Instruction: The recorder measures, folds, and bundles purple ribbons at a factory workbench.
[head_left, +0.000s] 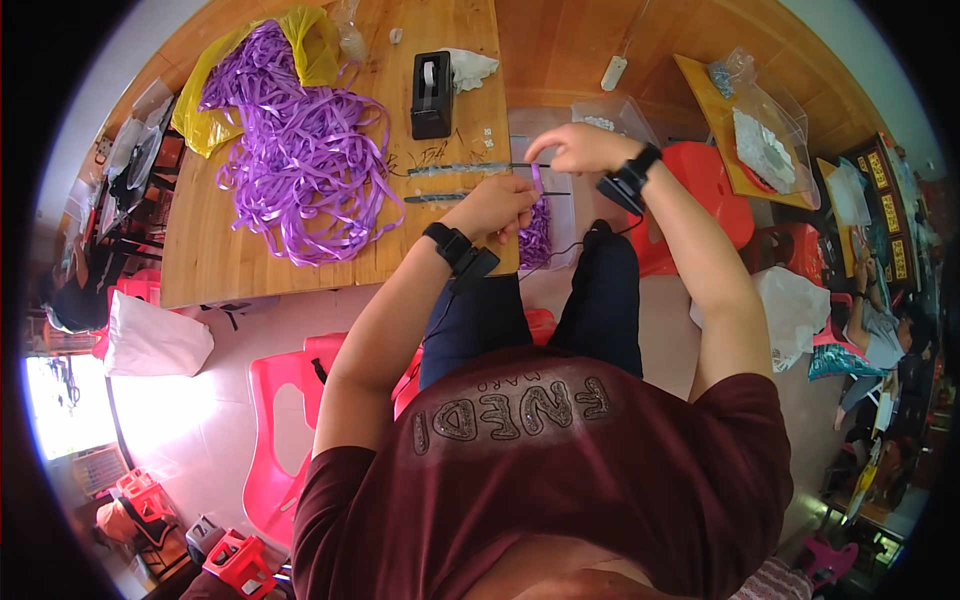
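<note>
A length of purple ribbon [537, 181] crosses two thin dark rods [430, 198] that are taped to the table and jut past its right edge. My left hand [495, 208] is closed beside the nearer rod, its fingertips pinching at the ribbon. Over the farther rod, my right hand [585, 150] has its index finger reaching left and bent down near the ribbon's upper end, the fingers apart. Beneath both hands, a clear plastic bin [565, 225] holds a heap of purple ribbon pieces [537, 238]. Black devices are strapped to both my wrists.
On the wooden table [200, 265], a large tangle of purple ribbon [310, 170] spills from a yellow bag [190, 115]. A black tape dispenser [432, 105] stands behind the rods. Red plastic chairs [705, 195] stand around, and another wooden table [705, 95] is at the right.
</note>
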